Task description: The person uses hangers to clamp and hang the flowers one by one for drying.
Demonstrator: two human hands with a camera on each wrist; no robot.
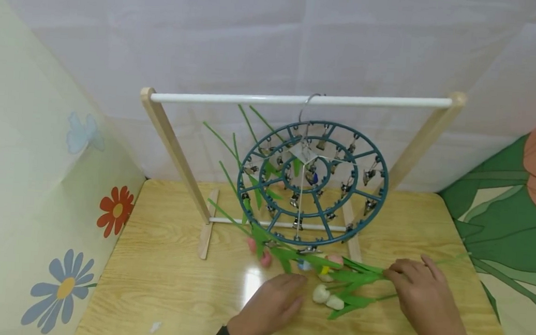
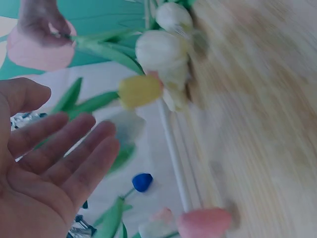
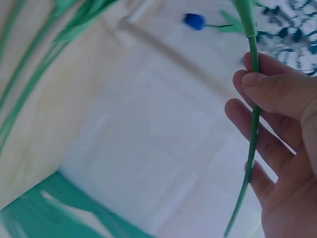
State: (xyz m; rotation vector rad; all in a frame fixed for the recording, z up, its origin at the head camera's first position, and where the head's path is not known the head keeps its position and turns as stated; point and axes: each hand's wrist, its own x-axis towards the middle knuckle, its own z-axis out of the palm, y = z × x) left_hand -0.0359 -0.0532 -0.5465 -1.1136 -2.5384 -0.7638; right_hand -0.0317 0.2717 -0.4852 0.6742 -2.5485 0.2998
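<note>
My right hand [image 1: 422, 297] pinches the green stem of an artificial tulip [image 3: 253, 129] between thumb and fingers. In the head view its leaves point left, among other tulips; which bloom belongs to it I cannot tell. Fingers extended and holding nothing, my left hand [image 2: 54, 153] is near a yellow tulip [image 2: 141, 91]. White tulips [image 1: 321, 294] lie on the table between the hands. Above them a round teal clip hanger [image 1: 323, 213] with many metal clips hangs by its hook. Further tulips, among them a blue one [image 2: 142, 182] and pink ones [image 2: 204, 223], show below or behind the hanger.
A wooden rack with a white top rod [image 1: 235, 99] carries the hanger and stands on the wood-grain table [image 1: 157, 284]. Several green stems [image 1: 223, 138] stick out up and left behind the hanger. A white cloth [image 1: 211, 39] hangs behind; flower-printed panels [image 1: 502, 215] flank the table.
</note>
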